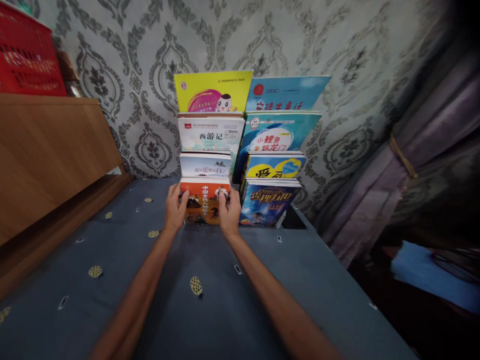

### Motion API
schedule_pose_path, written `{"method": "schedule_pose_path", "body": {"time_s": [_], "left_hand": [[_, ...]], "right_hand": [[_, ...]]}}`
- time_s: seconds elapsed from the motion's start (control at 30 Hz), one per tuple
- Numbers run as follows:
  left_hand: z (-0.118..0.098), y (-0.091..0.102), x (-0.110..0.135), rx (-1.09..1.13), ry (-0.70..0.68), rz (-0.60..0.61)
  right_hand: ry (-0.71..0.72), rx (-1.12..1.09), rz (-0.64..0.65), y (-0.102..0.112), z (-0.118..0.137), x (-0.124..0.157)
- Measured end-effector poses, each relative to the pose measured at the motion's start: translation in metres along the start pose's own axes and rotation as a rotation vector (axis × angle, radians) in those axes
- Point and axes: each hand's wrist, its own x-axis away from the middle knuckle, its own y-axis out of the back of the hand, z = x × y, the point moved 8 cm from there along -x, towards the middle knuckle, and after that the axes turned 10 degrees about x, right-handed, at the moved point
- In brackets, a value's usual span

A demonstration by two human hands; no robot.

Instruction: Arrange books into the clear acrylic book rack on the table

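1. A grey damask-wallpapered wall (157, 55) fills the back of the view, behind the books.
2. Below it lies a bed with a slate-blue cover (210, 310) printed with small pineapple motifs.
3. A wooden headboard panel (45, 155) runs along the bed's left side, with a red plastic crate (26, 60) on top of it.
4. On the right hangs a mauve curtain (378, 185), tied back with a cord; a blue cloth (427, 275) lies low beside it, in shadow.
5. Two columns of books stand upright on the bed against the wall, stepped in tiers. The left column has a yellow book (212, 92) at the back and a white *Journey to the West* volume (206, 132) before it. The right column ends in a dark blue book (268, 202) at the front.
6. An orange-covered book (202, 205) stands at the front of the left column, touching both hands.
7. The left hand (175, 207) and right hand (229, 212) are closed narrowly on its two side edges, holding it between them, with the fingers curled against the cover.
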Motion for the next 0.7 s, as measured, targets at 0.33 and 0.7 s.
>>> {"method": "schedule_pose_path", "body": {"time_s": [0.33, 0.7], "left_hand": [[0.01, 0.003, 0.004, 0.055, 0.081, -0.059], [0.006, 0.003, 0.005, 0.11, 0.14, -0.07]], "right_hand": [[-0.026, 0.006, 0.063, 0.002, 0.001, -0.005], [-0.056, -0.026, 0.048, 0.006, 0.004, -0.011]]}}
